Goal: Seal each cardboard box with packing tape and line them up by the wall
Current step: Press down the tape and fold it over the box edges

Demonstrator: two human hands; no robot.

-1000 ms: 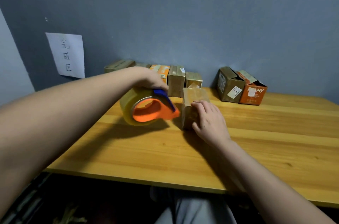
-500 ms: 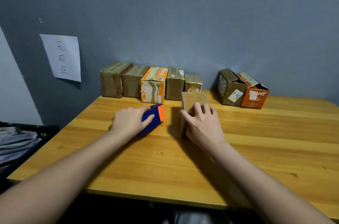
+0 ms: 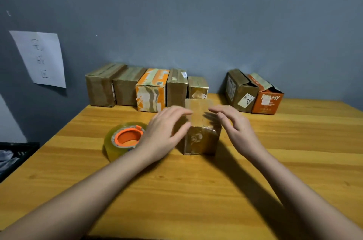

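Now our left hand [image 3: 164, 133] and right hand [image 3: 234, 129] hover spread and empty either side of the small box [image 3: 200, 131], mid table [image 3: 196, 190]. Looks light, stiff, glossy tape maybe slick; we'd grip the side walls. Tape roll [image 3: 122, 139] just left.

Fingers [image 3: 177, 111] of both hands blurring over the small box's [image 3: 200, 137] top, left hand [image 3: 163, 135] covering the tape roll's [image 3: 121, 141] right side, dark crate [image 3: 13, 153] running off the frame's left edge, wall note's [image 3: 40, 59] writing staying illegible
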